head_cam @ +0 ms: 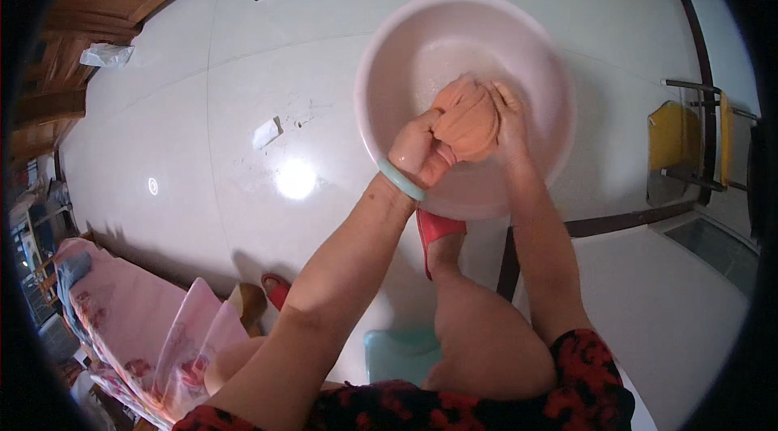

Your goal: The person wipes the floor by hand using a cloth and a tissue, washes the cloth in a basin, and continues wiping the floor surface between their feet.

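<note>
Between my two hands is a bunched orange cloth (468,118), held over a large pale pink plastic basin (377,66) on the floor. My left hand (422,148), with a pale green bangle (401,180) at the wrist, grips the cloth's left side. On its right side, my right hand (509,118) presses against the fabric, its fingers curled over the upper edge. Shallow, slightly foamy water (428,81) shows at the bottom of the basin. The cloth hides part of the basin floor and some of my fingers.
A crumpled white tissue (266,133) lies on the tiled floor (292,84). A pink floral tablecloth (130,303) hangs at lower left. My red slipper (439,226) touches the basin's near side. A teal plastic stool (398,355) is beneath me. A yellow chair (673,136) stands at right.
</note>
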Available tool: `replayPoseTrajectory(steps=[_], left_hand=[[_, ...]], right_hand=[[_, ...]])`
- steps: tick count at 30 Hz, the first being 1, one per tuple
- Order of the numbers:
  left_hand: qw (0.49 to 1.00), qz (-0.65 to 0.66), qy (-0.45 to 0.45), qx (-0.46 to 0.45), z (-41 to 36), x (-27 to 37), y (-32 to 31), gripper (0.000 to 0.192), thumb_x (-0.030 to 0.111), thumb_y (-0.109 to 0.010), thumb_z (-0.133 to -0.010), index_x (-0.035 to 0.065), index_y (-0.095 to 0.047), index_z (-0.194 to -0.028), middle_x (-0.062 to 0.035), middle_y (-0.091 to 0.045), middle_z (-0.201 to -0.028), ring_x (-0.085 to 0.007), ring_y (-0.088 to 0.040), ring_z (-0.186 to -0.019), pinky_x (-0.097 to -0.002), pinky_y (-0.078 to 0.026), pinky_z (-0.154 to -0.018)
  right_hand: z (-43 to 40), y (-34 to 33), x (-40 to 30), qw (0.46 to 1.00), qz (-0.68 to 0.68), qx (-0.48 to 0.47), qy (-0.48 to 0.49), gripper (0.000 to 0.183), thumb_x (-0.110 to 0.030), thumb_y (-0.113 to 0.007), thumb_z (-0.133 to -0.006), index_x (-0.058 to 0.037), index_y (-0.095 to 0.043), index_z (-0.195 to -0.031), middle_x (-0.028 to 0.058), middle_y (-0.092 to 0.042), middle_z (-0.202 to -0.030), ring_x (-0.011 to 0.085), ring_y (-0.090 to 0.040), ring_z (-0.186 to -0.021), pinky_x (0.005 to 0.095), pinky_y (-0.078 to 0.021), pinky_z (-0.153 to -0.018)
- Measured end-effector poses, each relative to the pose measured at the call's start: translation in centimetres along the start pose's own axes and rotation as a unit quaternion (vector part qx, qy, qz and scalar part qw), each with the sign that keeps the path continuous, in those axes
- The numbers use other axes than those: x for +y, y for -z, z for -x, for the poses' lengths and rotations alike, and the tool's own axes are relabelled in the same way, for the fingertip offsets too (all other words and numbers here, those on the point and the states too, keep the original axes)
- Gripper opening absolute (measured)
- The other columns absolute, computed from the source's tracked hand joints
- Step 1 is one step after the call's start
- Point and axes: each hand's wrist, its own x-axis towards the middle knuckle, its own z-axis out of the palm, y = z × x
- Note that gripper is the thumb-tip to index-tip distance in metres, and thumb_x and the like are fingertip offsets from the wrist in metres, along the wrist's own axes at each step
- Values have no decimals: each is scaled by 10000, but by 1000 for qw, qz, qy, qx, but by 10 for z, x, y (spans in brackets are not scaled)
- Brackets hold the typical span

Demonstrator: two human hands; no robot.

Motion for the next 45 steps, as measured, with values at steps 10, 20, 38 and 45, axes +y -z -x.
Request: replayPoseTrajectory(steps=[10,20,38,45], left_hand=[[993,-3,80,83,-9,4,-9,559,472,-320,-983,88,-368,-1385,-68,-432,-1387,-239,-459,-1248,-421,-375,-1049],[972,-201,118,-16,-11,-1,-3,610,438,-575,-889,81,-371,-1340,-104,-498,-1292,-197,-539,-1131,-351,-446,-959],[352,-935,18,46,-52,-19,-1,832,99,-545,-846,26,28,-1445,-290,-500,-1186,-419,-581,-1010,-460,-500,-840],[700,-708,-45,83,-50,-51,3,645,128,-559,-851,11,-235,-1397,-193,-533,-1162,-322,-595,-994,-365,-496,-861]], right_hand=[[21,-27,-44,802,-560,-68,-199,500,-472,-473,-934,-24,-522,-1150,148,-589,-1072,265,-603,-989,374,-525,-826],[-11,-15,-50,879,-425,-49,-210,115,-68,-569,-851,-12,-543,-949,80,-564,-841,176,-573,-752,292,-502,-672],[-41,-25,11,920,-217,39,-323,151,-118,-503,-918,-19,-572,-827,26,-552,-742,116,-530,-660,281,-458,-589],[-27,7,-5,926,-260,46,-269,518,-486,-400,-957,1,-568,-1011,126,-567,-968,221,-557,-891,356,-474,-812]])
